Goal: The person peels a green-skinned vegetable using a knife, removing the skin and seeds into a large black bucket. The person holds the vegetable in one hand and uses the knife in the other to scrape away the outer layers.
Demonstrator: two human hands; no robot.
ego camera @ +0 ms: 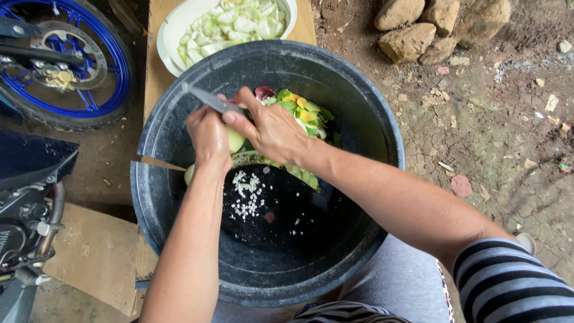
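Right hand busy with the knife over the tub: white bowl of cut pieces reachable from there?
Probably yes. The white bowl sits just past the black tub rim, open-topped, nothing standing between. But the right hand grips the knife, so it would need freeing first.

Matt plastic, bare metal, rough earth

The black tub looks like dull, scuffed plastic; the knife blade above it is grey metal. At 11 o'clock a glossy white bowl sits on a pale wooden surface; at 2 o'clock, rough stones on cracked dirt.
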